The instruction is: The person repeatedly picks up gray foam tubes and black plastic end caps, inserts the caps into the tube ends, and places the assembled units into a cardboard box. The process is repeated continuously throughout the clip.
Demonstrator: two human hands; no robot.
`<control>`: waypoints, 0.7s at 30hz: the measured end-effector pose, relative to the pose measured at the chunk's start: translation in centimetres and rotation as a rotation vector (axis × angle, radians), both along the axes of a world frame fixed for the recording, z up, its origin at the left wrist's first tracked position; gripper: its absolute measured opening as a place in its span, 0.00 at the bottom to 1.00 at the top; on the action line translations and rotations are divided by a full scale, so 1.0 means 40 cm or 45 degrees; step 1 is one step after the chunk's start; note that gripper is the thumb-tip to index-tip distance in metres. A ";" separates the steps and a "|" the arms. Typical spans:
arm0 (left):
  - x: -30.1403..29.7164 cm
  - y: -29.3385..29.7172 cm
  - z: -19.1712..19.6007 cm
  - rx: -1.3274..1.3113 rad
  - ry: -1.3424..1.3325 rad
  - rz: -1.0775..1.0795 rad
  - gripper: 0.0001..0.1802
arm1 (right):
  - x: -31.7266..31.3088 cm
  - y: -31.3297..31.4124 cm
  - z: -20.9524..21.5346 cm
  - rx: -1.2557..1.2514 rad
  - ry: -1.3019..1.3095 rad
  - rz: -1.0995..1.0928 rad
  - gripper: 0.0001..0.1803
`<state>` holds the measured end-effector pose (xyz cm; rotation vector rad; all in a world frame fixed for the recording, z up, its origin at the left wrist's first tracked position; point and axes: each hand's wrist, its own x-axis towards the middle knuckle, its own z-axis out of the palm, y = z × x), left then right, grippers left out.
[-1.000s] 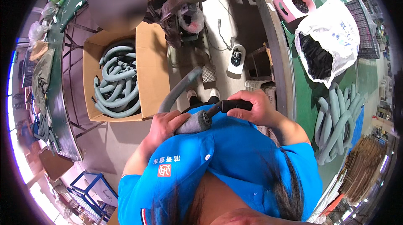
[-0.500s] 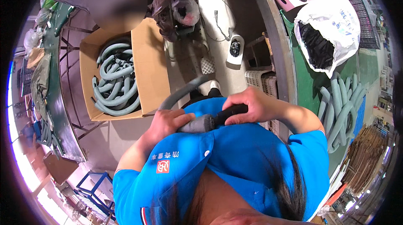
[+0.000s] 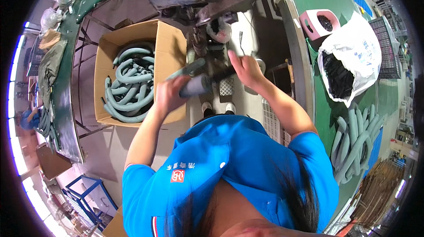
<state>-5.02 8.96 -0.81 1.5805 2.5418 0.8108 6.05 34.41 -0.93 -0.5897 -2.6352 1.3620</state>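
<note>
My left hand (image 3: pixel 168 93) is closed around a bent tube covered in grey foam (image 3: pixel 194 86), held out in front of my body. Its thick end points to the right, and another stretch of it rises behind the hand. A black end piece (image 3: pixel 223 74) juts from the thick end toward my right hand (image 3: pixel 249 74). That hand is closed at the black piece, one finger stretched upward; motion blur softens the contact. Just beyond both hands stands a dark metal machine (image 3: pixel 229 9).
At left, a cardboard box (image 3: pixel 174 56) holds several curved grey foam tubes (image 3: pixel 130 75). On the green table at right are a pink bin (image 3: pixel 311 18) of small black parts, a white sack (image 3: pixel 364 56) of black pieces, and a pile of foam tubes (image 3: pixel 353 142). A crate (image 3: pixel 271 117) stands below.
Both hands have moved forward, away from my body and toward the machine, carrying the tube. My right hand has risen and one finger now extends. The view has shifted slightly.
</note>
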 end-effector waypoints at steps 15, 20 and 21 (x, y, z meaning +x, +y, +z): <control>-0.287 0.076 0.021 0.189 -0.063 0.149 0.18 | -0.410 0.101 -0.113 0.630 0.531 0.021 0.12; -0.288 0.068 0.010 0.082 -0.236 0.160 0.19 | -0.382 0.081 -0.063 0.546 0.347 0.053 0.14; -0.281 0.074 0.030 0.069 -0.238 0.155 0.19 | -0.392 0.103 -0.139 0.615 0.456 -0.030 0.13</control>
